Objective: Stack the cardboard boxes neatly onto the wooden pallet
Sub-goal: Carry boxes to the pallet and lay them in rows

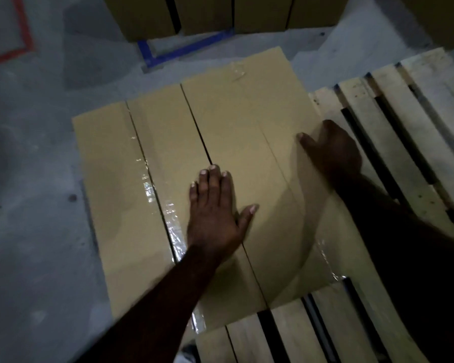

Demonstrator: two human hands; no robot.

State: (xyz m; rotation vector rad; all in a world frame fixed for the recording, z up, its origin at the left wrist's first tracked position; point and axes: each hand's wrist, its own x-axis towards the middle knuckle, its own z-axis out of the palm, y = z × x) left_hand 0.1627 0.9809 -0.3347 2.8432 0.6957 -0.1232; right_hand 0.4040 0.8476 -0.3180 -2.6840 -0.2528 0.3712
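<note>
Two brown cardboard boxes lie side by side on the near-left corner of the wooden pallet. The left box has a shiny tape seam along its top. A dark gap separates it from the right box. My left hand rests flat, palm down, across that gap, holding nothing. My right hand cups the right box's right edge, thumb on top and fingers down the side. Most of the boxes' sides are hidden.
Bare pallet slats with dark gaps extend to the right and toward me. More cardboard boxes stand on the grey concrete floor at the back, behind a blue tape corner. Red floor tape marks the far left.
</note>
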